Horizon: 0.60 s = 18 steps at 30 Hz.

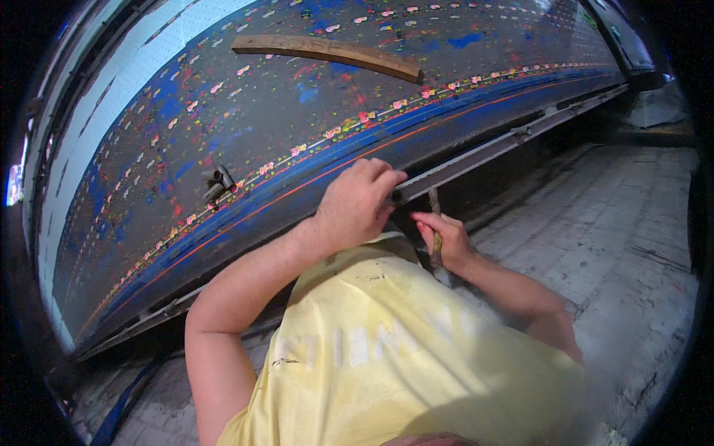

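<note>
In front of me is a long dark table (275,111) with blue, red and yellow paint spots and rows of small printed motifs. My left hand (361,197) is at its near edge, fingers curled and pressed together by a metal rail (476,164). Something small and dark shows under those fingertips, too hidden to name. Just below the rail, to the right, my right hand (446,239) is closed around a thin, worn, yellowish-brown rod-shaped tool (436,241). The rod stands roughly upright, its upper end near the rail's underside.
A wooden bar (327,53) lies across the far part of the table. Several short dark metal tubes (219,183) sit together at the left. Pale tiled or brick-like floor (573,223) extends to the right below the rail. A blue strap (123,405) is at the lower left.
</note>
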Each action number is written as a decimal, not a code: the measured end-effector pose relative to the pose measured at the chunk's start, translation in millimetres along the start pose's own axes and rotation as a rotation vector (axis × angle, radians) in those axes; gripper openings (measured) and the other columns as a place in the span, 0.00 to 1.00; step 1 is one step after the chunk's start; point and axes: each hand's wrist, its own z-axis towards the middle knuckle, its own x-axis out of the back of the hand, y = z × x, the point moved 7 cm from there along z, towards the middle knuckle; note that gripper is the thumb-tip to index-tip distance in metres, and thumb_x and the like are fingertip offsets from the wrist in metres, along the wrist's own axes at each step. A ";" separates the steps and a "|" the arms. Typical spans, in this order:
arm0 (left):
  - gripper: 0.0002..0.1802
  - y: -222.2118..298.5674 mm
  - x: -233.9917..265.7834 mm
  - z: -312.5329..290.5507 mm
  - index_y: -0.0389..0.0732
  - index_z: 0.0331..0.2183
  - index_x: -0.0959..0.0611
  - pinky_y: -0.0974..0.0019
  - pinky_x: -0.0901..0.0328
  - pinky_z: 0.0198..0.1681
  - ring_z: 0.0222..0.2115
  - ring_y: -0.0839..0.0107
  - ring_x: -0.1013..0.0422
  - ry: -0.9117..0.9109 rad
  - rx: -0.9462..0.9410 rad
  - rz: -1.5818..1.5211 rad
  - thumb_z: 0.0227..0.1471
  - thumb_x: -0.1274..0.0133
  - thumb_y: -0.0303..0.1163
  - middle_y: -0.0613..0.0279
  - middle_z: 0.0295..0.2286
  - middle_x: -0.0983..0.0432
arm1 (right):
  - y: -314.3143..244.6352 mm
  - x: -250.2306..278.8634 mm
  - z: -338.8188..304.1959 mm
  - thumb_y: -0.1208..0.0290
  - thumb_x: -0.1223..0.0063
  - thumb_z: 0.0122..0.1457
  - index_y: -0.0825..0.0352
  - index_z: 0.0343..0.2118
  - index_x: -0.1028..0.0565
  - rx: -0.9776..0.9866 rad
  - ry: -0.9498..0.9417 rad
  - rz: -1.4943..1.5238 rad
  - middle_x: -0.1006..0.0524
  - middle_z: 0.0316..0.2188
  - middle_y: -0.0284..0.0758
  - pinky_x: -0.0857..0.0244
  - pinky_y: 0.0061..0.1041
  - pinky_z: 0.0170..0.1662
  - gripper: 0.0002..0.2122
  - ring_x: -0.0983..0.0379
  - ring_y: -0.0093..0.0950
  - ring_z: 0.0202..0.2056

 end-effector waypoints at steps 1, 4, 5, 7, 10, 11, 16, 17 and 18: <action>0.19 -12.1 -8.0 -1.2 0.40 0.45 0.11 0.45 0.24 0.49 0.45 0.43 0.21 -0.020 -0.002 0.007 0.48 0.27 0.27 0.48 0.41 0.18 | -6.3 -1.8 9.5 0.74 0.28 0.64 0.62 0.50 0.13 -0.058 0.066 0.022 0.16 0.31 0.41 0.24 0.40 0.35 0.12 0.17 0.41 0.29; 0.21 -40.0 -31.5 -0.8 0.37 0.50 0.11 0.46 0.24 0.50 0.46 0.42 0.20 -0.250 -0.009 -0.071 0.53 0.30 0.26 0.46 0.44 0.17 | -5.2 -11.0 27.1 0.69 0.25 0.64 0.64 0.46 0.14 -0.130 0.143 0.022 0.17 0.31 0.43 0.24 0.38 0.35 0.11 0.17 0.40 0.30; 0.20 -44.1 -34.5 0.7 0.37 0.50 0.11 0.46 0.24 0.50 0.46 0.42 0.20 -0.270 -0.012 -0.100 0.54 0.30 0.27 0.46 0.43 0.17 | -2.1 -15.4 29.1 0.69 0.25 0.63 0.65 0.45 0.15 -0.162 0.120 0.023 0.17 0.31 0.43 0.24 0.38 0.35 0.11 0.17 0.40 0.30; 0.18 -46.6 -36.9 -1.2 0.37 0.49 0.11 0.47 0.23 0.49 0.46 0.42 0.19 -0.255 -0.039 -0.158 0.56 0.30 0.28 0.46 0.43 0.17 | -0.5 -22.7 28.6 0.67 0.26 0.64 0.64 0.42 0.16 -0.217 0.103 0.019 0.17 0.31 0.44 0.24 0.40 0.36 0.10 0.17 0.44 0.31; 0.17 -45.8 -35.8 -0.1 0.36 0.47 0.11 0.46 0.23 0.49 0.45 0.42 0.19 -0.270 0.005 -0.255 0.57 0.30 0.29 0.46 0.43 0.17 | -0.9 -26.9 28.4 0.68 0.29 0.65 0.64 0.42 0.16 -0.203 0.118 -0.017 0.18 0.32 0.45 0.25 0.43 0.36 0.08 0.17 0.48 0.33; 0.16 -47.0 -38.1 1.7 0.36 0.47 0.11 0.47 0.23 0.49 0.45 0.41 0.20 -0.271 0.006 -0.267 0.58 0.29 0.30 0.46 0.43 0.17 | -7.3 -24.8 31.4 0.70 0.32 0.65 0.63 0.42 0.16 -0.239 0.091 -0.015 0.18 0.32 0.46 0.25 0.45 0.37 0.06 0.17 0.51 0.36; 0.16 -47.0 -40.6 6.5 0.37 0.47 0.11 0.46 0.23 0.47 0.45 0.42 0.19 -0.329 -0.033 -0.274 0.57 0.29 0.28 0.47 0.42 0.17 | -0.4 -31.8 29.1 0.72 0.31 0.61 0.65 0.41 0.17 -0.256 0.154 0.040 0.18 0.30 0.43 0.25 0.43 0.39 0.07 0.18 0.46 0.35; 0.16 -49.4 -40.1 1.7 0.37 0.47 0.11 0.46 0.24 0.47 0.44 0.42 0.19 -0.314 -0.049 -0.291 0.57 0.29 0.28 0.47 0.42 0.17 | -1.1 -34.2 27.8 0.73 0.31 0.60 0.65 0.40 0.17 -0.276 0.175 0.056 0.18 0.30 0.42 0.25 0.42 0.39 0.08 0.18 0.44 0.34; 0.16 -52.2 -38.9 -1.9 0.37 0.47 0.11 0.46 0.24 0.46 0.43 0.42 0.19 -0.300 -0.065 -0.305 0.57 0.29 0.28 0.47 0.41 0.17 | -1.1 -35.3 27.5 0.73 0.31 0.60 0.66 0.40 0.17 -0.293 0.196 0.074 0.18 0.29 0.41 0.25 0.41 0.39 0.08 0.18 0.43 0.34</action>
